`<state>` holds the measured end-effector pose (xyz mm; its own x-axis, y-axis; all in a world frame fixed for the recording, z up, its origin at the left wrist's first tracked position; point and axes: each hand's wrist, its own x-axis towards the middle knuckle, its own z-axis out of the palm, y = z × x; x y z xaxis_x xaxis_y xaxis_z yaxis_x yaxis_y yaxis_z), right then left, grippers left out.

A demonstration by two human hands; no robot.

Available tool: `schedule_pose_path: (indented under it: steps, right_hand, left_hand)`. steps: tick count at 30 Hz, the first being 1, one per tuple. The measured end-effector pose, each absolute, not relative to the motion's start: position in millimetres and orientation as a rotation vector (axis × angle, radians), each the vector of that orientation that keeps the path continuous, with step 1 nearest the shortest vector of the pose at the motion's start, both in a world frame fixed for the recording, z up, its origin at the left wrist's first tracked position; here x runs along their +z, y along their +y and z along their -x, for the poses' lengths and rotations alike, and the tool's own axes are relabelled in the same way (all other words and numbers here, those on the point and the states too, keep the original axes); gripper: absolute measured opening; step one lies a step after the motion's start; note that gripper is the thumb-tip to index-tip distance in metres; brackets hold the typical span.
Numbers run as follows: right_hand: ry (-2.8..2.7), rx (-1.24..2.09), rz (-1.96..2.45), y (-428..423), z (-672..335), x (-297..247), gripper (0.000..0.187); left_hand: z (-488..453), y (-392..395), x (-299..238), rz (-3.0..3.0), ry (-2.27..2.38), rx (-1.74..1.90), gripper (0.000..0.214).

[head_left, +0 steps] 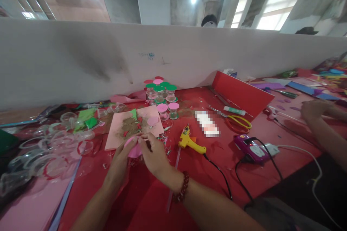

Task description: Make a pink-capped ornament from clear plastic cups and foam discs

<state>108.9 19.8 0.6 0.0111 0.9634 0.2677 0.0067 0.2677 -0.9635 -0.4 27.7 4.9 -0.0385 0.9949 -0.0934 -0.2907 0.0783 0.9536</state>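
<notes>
Between my two hands is a pink paper disc (132,148), held near the lower edge of a pink paper sheet (112,140). My left hand (121,157) grips its left side. Fingers of my right hand (154,154) close on its upper right edge. Whether a plastic cup sits under the disc is hidden. On the sheet lie brown smears, red and green scraps and another pink disc (153,121). Beyond it stand clear cups topped with green discs (159,88) and pink discs (173,105). A yellow glue gun (191,142) lies right of my right hand.
Clear plastic cups (61,139) are heaped on the left. To the right are scissors (238,122), a glue tube (234,110), a purple power strip (251,148) with cables and a red board (242,94). Another person's hand (311,112) is at far right. A white partition (81,57) rises behind.
</notes>
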Motion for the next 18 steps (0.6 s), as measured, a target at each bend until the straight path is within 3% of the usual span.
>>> schedule_pose_path:
  steps: [14,18]
  right_hand:
    - [-1.339,0.887,1.182,21.7,-114.0,4.1,0.024]
    - [-1.295,0.916,1.159,23.4,-113.7,2.6,0.029]
  left_hand:
    - [-2.6,18.5,25.2,-1.204,1.252,1.329,0.022]
    - [-7.8,13.4,27.6,-1.235,1.323,1.345,0.027]
